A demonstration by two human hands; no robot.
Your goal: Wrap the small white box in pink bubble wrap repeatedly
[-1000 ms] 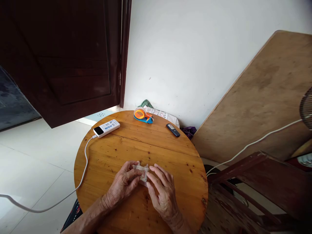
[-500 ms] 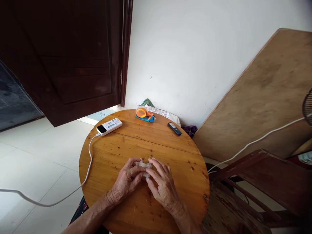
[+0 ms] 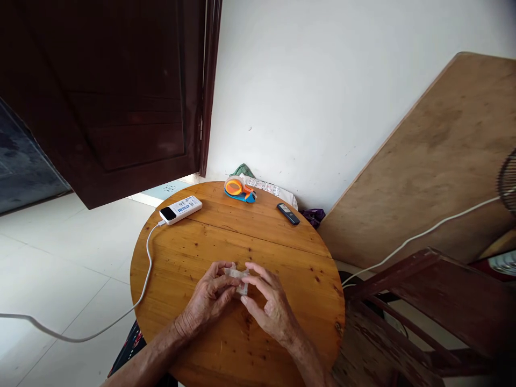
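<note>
Near the front middle of the round wooden table, a small translucent whitish plastic packet [image 3: 242, 288] shows between my hands, with a faint reddish mark on it. My left hand [image 3: 209, 294] is closed on its left side, thumb and fingers pinching it and hiding part of it. On the other side my right hand [image 3: 271, 306] has its fingers curved and spread apart. The right fingertips are at the packet's right edge; whether they touch it I cannot tell. What the packet contains is not clear.
Along the table's [image 3: 282, 252] far side are a white power bank [image 3: 181, 209] with a plugged-in cable [image 3: 150, 258], an orange and blue tape dispenser [image 3: 240, 190] and a dark handheld device [image 3: 288, 214]. A wooden chair [image 3: 419, 312] stands at the right, a dark door [image 3: 133, 107] at the left.
My right fingers have spread and drawn slightly off the packet, exposing more of its right side. My left hand keeps its hold in almost the same place.
</note>
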